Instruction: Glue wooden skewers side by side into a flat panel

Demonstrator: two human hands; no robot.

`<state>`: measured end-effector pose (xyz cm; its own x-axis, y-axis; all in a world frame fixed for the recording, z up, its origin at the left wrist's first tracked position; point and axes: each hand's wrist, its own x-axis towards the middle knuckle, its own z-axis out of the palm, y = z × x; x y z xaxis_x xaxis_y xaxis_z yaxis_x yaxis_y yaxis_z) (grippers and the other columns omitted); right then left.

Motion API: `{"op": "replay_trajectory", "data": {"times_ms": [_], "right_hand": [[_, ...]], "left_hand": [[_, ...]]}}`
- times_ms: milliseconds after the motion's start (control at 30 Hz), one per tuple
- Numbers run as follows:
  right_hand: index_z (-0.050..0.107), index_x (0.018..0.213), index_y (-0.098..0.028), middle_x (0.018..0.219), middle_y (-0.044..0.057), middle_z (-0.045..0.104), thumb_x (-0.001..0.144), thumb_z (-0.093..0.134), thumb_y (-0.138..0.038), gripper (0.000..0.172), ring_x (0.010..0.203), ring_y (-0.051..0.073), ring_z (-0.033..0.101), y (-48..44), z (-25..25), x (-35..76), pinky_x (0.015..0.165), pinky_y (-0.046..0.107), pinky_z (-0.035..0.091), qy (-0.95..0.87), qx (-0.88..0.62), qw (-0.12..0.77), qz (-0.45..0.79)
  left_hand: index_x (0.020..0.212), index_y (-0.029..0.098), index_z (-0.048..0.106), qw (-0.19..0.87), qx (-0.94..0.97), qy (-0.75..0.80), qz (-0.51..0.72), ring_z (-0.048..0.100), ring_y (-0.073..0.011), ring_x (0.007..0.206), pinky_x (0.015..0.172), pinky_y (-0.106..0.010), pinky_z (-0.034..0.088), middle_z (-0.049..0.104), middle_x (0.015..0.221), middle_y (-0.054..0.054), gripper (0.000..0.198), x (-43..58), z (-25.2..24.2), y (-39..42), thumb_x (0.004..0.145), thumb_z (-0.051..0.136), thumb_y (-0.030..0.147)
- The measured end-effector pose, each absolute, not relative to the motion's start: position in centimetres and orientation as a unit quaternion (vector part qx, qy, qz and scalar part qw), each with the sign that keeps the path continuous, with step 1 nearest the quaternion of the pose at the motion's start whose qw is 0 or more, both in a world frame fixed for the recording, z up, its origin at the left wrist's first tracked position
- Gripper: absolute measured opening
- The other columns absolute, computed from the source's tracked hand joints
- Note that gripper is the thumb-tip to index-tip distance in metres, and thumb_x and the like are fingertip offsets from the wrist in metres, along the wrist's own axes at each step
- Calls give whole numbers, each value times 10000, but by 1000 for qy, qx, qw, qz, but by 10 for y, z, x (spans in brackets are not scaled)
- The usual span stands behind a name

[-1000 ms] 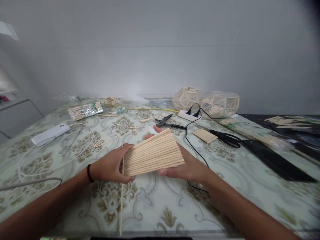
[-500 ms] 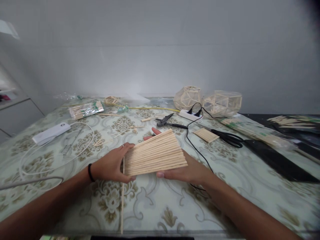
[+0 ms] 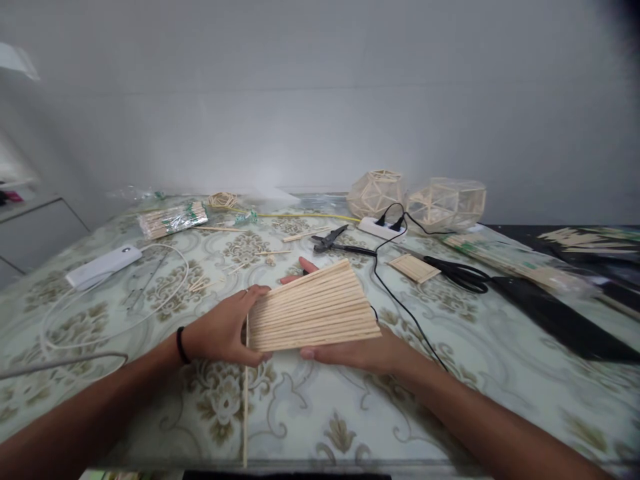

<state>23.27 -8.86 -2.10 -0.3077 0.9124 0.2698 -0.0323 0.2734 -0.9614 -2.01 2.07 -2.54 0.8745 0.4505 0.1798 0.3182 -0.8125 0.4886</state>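
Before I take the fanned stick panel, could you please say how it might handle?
The fanned stick panel is probably light, being thin sticks. It seems fairly stiff, given their straightness. Its flat visible face makes rolling unlikely.

Backed by a grey wall [image 3: 320,47] with a faint horizontal seam [image 3: 320,89], brightest low near the middle. Furnished with a floral-patterned table [image 3: 310,433] and, far left, a low cabinet [image 3: 40,233].

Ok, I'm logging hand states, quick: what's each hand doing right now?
Left hand: closed, holding the panel of wooden sticks by its left end.
Right hand: partly hidden behind the panel; open or closed can't be told.
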Motion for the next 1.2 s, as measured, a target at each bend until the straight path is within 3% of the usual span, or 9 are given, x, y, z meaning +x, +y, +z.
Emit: {"op": "replay_trajectory", "data": {"times_ms": [133, 233, 600, 800, 867, 1033, 1200], "right_hand": [[377, 1563, -380, 1604, 110, 494, 744, 941, -302, 998, 1454, 330, 526, -89, -23, 232, 1207, 563, 431, -645, -331, 499, 475], [445, 1485, -377, 1577, 97, 512, 732, 943, -275, 909, 1436, 336, 543, -88, -24, 234, 1184, 552, 462, -651, -327, 504, 464], [318, 1603, -362, 1630, 140, 459, 682, 978, -412, 1135, 1450, 363, 505, -92, -6, 242, 1178, 586, 423, -654, -335, 486, 473], [490, 1422, -346, 1519, 109, 562, 759, 924, -404, 795, 1382, 357, 562, -92, -6, 244, 1120, 541, 473, -674, -350, 500, 417], [464, 1440, -344, 1541, 117, 542, 760, 924, -413, 824, 1400, 359, 547, -92, -7, 244, 1126, 541, 468, -678, -356, 492, 414], [235, 1607, -359, 1611, 166, 456, 713, 946, -501, 1151, 1468, 368, 481, -91, -8, 246, 1186, 586, 396, -690, -368, 459, 421], [168, 1634, -358, 1617, 177, 437, 726, 922, -566, 1198, 1445, 359, 505, -92, -9, 245, 1185, 574, 388, -678, -374, 464, 431]], "left_hand": [[1420, 195, 366, 232, 941, 194, 154, 605, -361, 1306, 1127, -512, 496, 574, 1437, -179, 891, -20, -23, 19, 688, 836, 389], [1437, 187, 346, 231, 942, 188, 155, 598, -365, 1317, 1137, -517, 488, 568, 1446, -189, 908, -20, -22, 19, 696, 831, 391], [1454, 195, 326, 244, 937, 210, 137, 580, -403, 1333, 1147, -554, 476, 536, 1471, -193, 964, -20, -23, 20, 622, 804, 290], [1469, 192, 272, 256, 935, 215, 123, 535, -416, 1385, 1182, -574, 447, 490, 1510, -205, 1012, -19, -20, 20, 612, 803, 280], [1467, 193, 260, 253, 936, 216, 113, 527, -415, 1389, 1185, -579, 442, 480, 1509, -205, 999, -19, -19, 20, 625, 792, 275], [1449, 199, 275, 242, 942, 201, 115, 554, -384, 1344, 1176, -567, 445, 511, 1446, -182, 925, -20, -20, 23, 660, 759, 232], [1418, 212, 308, 232, 942, 208, 124, 579, -371, 1296, 1135, -549, 474, 532, 1429, -174, 874, -19, -23, 23, 679, 774, 254]]}}
